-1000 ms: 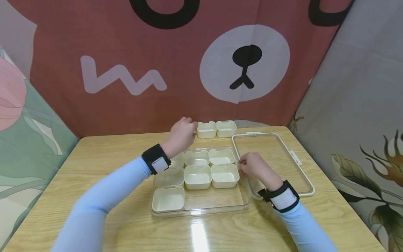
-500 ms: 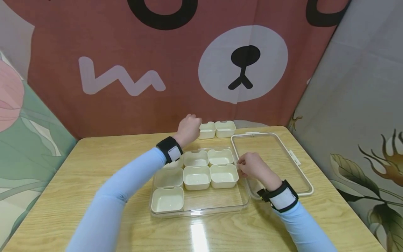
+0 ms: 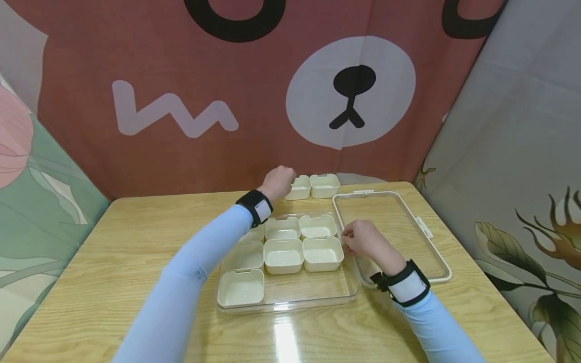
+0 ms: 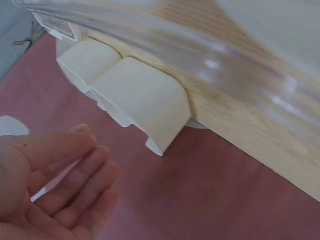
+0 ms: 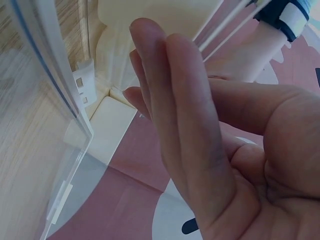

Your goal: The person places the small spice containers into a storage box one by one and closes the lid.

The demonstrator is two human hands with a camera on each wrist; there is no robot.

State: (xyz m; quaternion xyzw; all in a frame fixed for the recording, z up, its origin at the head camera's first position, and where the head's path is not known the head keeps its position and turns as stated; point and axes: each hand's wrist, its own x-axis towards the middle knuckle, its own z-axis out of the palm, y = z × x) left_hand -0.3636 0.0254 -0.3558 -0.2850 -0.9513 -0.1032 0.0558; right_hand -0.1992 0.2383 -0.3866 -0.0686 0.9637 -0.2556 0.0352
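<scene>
My left hand (image 3: 278, 182) is over the back of the table, beside two small cream boxes (image 3: 325, 186) that stand side by side. In the left wrist view, the fingers of the left hand (image 4: 60, 185) bend loosely around nothing, a little apart from the nearer cream box (image 4: 145, 97). Toward the front lies a clear tray (image 3: 317, 301) holding several cream boxes (image 3: 284, 256). My right hand (image 3: 368, 243) is at the tray's right side, fingertips right at the rim of a cream box (image 3: 323, 253). The right wrist view shows straight fingers (image 5: 192, 115) next to a cream box (image 5: 112, 42).
A clear lid with a white frame (image 3: 413, 217) lies on the table right of the tray, partly under the right hand. A cloth with a bear print (image 3: 204, 161) hangs right behind the wooden table (image 3: 136, 237). Patterned cloths hang at both sides.
My left hand has moved right and slightly back, from left of the two rear boxes to overlapping the nearer one in the head view. The right hand and boxes stay put.
</scene>
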